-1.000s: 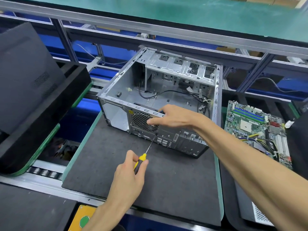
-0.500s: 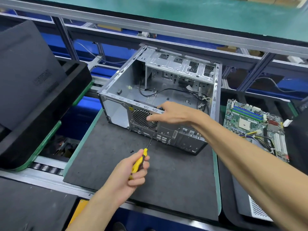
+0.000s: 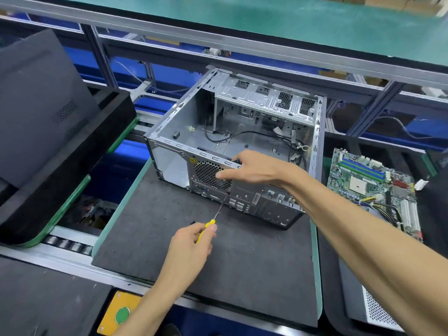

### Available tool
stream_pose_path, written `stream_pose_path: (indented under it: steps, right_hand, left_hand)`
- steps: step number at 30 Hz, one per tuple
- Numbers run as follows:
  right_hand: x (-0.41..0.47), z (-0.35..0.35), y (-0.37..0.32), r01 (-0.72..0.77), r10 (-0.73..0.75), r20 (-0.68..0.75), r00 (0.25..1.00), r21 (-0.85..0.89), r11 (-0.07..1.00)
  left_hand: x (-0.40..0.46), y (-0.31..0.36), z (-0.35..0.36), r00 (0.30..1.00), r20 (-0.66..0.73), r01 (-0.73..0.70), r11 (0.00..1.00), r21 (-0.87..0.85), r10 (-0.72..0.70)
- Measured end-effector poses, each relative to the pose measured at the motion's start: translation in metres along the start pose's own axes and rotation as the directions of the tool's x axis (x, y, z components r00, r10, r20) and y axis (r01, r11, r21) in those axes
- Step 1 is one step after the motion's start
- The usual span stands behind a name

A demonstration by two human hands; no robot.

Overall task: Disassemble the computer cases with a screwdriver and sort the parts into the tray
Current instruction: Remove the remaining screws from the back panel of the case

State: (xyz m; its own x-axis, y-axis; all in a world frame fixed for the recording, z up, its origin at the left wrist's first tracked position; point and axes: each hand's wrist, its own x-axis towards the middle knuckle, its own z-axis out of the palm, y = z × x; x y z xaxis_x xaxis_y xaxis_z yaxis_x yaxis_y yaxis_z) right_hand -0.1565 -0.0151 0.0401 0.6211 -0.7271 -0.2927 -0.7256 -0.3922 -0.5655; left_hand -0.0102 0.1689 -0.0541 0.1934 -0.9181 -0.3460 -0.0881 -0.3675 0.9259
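Note:
An open silver computer case (image 3: 169, 163) lies on a dark mat (image 3: 242, 275), its rear panel facing me. My right hand (image 3: 254, 168) grips the top rim of that panel, fingers inside and thumb across the fan grille (image 3: 206, 172). My left hand (image 3: 191, 246) holds a yellow-and-black screwdriver (image 3: 219, 209). Its tip touches the rear panel just below the grille's right corner. A green motherboard (image 3: 368, 180) lies in the black tray (image 3: 431, 214) to the right.
A small black piece (image 3: 192, 223) lies on the mat beside my left hand. A black tray (image 3: 72, 166) holding a dark side panel (image 3: 36, 105) stands at the left. A yellow box with a green button (image 3: 122, 315) sits at the front edge. A white perforated cover (image 3: 373, 309) lies bottom right.
My left hand drew the screwdriver back a little, then set its tip against the rear panel again. My right hand slid slightly along the rim. A small black piece now shows on the mat.

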Motion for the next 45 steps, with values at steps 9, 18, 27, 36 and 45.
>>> stream_pose_path:
  steps: [9,18,27,36,45]
  right_hand:
    - [-0.005,0.001,-0.002,0.022,-0.021,-0.015,1.0,0.017,1.0]
    - [-0.007,-0.004,-0.006,0.013,-0.015,0.043,0.999,0.031,0.999]
    - [-0.004,-0.007,-0.004,-0.029,0.022,0.121,0.992,0.059,0.998]
    - [-0.004,-0.005,-0.004,-0.046,0.042,0.082,0.996,0.055,0.997]
    - [-0.008,-0.005,-0.008,-0.039,0.034,0.086,0.996,0.06,0.997]
  left_hand:
    - [-0.001,0.003,-0.004,0.702,0.71,0.705,-0.092,-0.704,-0.055]
    - [-0.009,0.0,0.005,0.964,-0.162,-0.129,0.903,0.409,0.211]
    - [-0.003,0.0,0.003,0.994,-0.096,-0.051,0.997,0.059,0.057]
    - [0.003,-0.009,-0.005,0.709,0.705,0.698,-0.111,-0.708,-0.035]
    - [-0.002,0.006,0.002,0.997,-0.065,0.021,0.991,-0.134,-0.03]
